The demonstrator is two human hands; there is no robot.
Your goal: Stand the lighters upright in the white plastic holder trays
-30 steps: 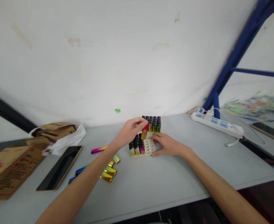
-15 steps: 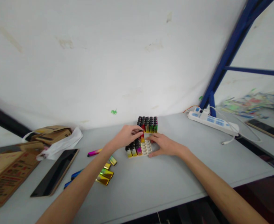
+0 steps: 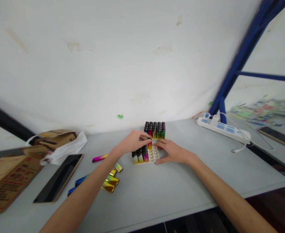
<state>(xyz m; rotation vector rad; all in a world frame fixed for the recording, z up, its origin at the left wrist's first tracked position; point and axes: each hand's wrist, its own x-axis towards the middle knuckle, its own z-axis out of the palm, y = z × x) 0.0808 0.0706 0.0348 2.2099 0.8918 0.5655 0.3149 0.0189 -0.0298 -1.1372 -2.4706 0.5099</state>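
Near the middle of the frame we see the left hand pinching a glossy red-and-yellow lighter upright, its base down in a white moulded tray of rounded sockets. The right hand lies flat with fingers spread on the tray's right edge. More black-capped lighters stand in the tray's left rows, and a second full block stands just behind. On the smooth grey tabletop, lower left, lie metallic gold lighters (some blue and pink ones too), beside a dark flat phone and cardboard boxes. A white power strip sits at right.
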